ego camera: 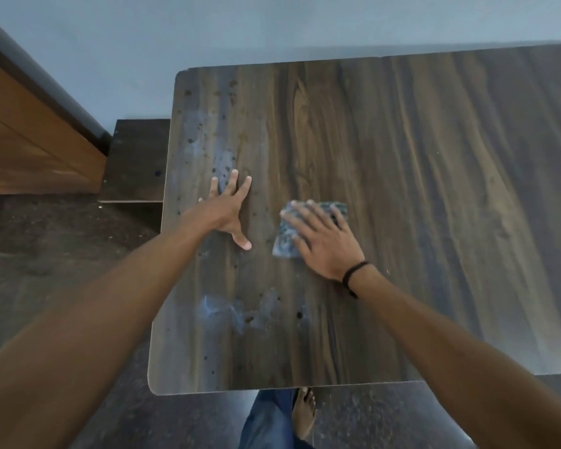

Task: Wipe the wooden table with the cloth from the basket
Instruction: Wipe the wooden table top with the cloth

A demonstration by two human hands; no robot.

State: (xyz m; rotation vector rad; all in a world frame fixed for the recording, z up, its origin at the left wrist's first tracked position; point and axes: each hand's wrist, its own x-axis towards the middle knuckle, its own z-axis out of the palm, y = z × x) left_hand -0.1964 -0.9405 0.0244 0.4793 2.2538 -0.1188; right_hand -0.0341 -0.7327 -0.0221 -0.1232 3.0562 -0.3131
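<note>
A dark wooden table (402,176) fills the middle and right of the head view. A folded blue-grey patterned cloth (285,236) lies flat on it near the centre. My right hand (324,241) presses down on the cloth with straight, spread fingers and covers most of it. My left hand (229,210) rests flat on the bare tabletop to the left of the cloth, fingers spread. Pale dusty smears (237,311) and dark specks mark the left part of the tabletop. No basket is in view.
A lower dark wooden stool or side table (136,160) stands against the table's left edge. A brown wooden cabinet (30,150) is at the far left. A pale blue wall runs behind. My leg and bare foot (303,413) stand below the table's near edge.
</note>
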